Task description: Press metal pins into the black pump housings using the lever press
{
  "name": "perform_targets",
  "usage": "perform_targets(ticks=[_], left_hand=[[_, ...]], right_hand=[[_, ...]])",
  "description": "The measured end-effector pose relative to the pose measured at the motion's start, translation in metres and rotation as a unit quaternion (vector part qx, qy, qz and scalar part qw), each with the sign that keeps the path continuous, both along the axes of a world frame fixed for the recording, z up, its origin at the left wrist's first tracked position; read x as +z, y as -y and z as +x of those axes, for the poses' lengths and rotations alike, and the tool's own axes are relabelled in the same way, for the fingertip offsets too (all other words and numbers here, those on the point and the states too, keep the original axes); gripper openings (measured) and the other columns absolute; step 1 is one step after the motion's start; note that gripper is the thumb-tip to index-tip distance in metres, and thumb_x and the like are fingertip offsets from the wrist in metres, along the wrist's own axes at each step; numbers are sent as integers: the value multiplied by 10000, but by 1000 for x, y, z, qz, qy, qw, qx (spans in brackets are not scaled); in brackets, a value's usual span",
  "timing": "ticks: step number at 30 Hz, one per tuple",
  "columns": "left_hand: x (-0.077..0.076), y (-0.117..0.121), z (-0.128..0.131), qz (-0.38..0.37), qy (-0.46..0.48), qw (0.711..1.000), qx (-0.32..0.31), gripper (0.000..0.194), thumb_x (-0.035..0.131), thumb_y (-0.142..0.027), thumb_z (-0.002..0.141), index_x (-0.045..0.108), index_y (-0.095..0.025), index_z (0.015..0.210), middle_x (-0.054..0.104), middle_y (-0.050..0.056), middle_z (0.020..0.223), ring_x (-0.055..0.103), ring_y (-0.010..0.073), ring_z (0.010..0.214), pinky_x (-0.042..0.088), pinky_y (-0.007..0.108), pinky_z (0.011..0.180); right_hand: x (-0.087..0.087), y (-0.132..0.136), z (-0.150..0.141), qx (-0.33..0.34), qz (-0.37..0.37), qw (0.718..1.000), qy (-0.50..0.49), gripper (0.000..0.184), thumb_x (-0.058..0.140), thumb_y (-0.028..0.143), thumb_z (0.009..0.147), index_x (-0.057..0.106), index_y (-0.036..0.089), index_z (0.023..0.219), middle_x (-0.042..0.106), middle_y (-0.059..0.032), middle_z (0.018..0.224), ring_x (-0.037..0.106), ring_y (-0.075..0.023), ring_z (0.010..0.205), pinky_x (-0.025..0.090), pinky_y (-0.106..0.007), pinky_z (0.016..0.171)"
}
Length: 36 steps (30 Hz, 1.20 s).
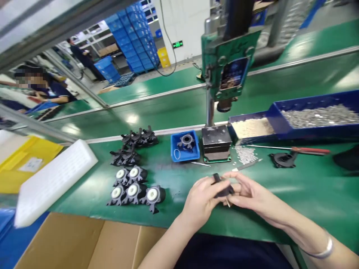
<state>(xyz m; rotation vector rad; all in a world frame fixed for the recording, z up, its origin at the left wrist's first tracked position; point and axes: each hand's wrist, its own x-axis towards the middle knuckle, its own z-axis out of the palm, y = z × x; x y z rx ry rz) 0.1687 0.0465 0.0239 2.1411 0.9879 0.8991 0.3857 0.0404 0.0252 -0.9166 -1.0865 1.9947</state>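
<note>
Both my hands meet over the green table near its front edge and hold one small black plastic housing (222,188) between them. My left hand (202,198) wraps its fingers round the part's left side. My right hand (249,192) pinches the right side, with a thin pale pin showing under the fingers. A silver bracelet sits on my right wrist. Straight behind the hands stands a black metal fixture block (216,144) under a green press (228,63).
Several black housings with white inserts (134,188) and bare ones (134,145) lie at left. A small blue tray (185,146) holds one part. Blue bins of small metal pieces (308,116), a screwdriver (294,149), a white foam block (53,179), a cardboard box (84,243). Another person sits far left.
</note>
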Motion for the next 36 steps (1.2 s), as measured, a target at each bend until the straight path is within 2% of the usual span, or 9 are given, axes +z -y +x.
perform_targets(ticks=[3,6,10,12,15,20,26,31,36], left_hand=[[-1,5,-4,88,-61,994,18,289,623,-390,943,686,-315,1214,684,66,1103,657,199,1042,503,417,1022],[0,10,-9,73,-112,991,11,332,614,-446,936,665,-323,1240,683,30,960,679,173,935,421,475,1118],[19,13,-47,3,-191,982,5,899,724,-605,765,341,-313,1524,577,135,1393,496,311,1361,248,567,1215],[26,15,-85,25,-298,951,74,1028,817,-494,737,233,-321,1565,393,171,1562,271,412,1489,168,693,1182],[21,18,-145,48,-436,890,128,1080,799,-218,731,140,-284,1585,406,233,1538,352,493,1424,255,773,1077],[-2,19,-190,68,-455,884,86,787,458,-50,836,223,-269,1555,603,147,1360,564,332,1291,334,610,1135],[-2,16,-167,62,-408,907,88,522,523,-232,910,475,-265,1428,640,101,1308,633,305,1133,523,471,987],[7,10,-94,25,-367,921,124,361,540,-366,957,617,-236,1284,641,121,1275,630,310,1140,557,459,952],[21,-5,-25,-78,-292,953,-17,976,861,-551,649,440,-207,1459,491,187,1466,531,392,1304,518,501,1035]], right_hand=[[-8,-1,4,39,-97,993,-59,452,695,338,918,538,261,1335,697,-78,1162,681,-209,1035,533,-342,897],[-16,0,-5,49,-146,984,-88,258,607,367,981,640,205,1179,724,-64,979,712,-171,858,560,-287,761],[-22,1,-14,41,-191,968,-155,240,595,357,992,630,190,1161,749,-87,969,740,-163,834,571,-246,732],[-24,-1,-10,9,-214,960,-181,297,580,384,998,596,199,1229,733,-129,1125,741,-187,951,583,-257,787],[-26,-4,-1,-30,-222,950,-218,358,564,412,1002,554,197,1287,690,-154,1243,729,-186,1022,589,-249,828],[-26,-7,5,-52,-221,943,-244,397,540,418,1013,525,133,1290,647,-195,1303,729,-176,1030,588,-199,808],[-22,-8,10,-91,-197,950,-226,306,531,373,1024,531,161,1244,608,-192,1364,741,-171,989,595,-205,769],[-22,-12,18,-137,-164,960,-180,201,622,339,975,588,224,1136,694,-93,1244,757,-181,922,595,-218,698],[-10,-20,23,-174,-108,971,-122,201,706,344,911,636,216,1049,720,-51,1166,752,-173,858,575,-221,634]])
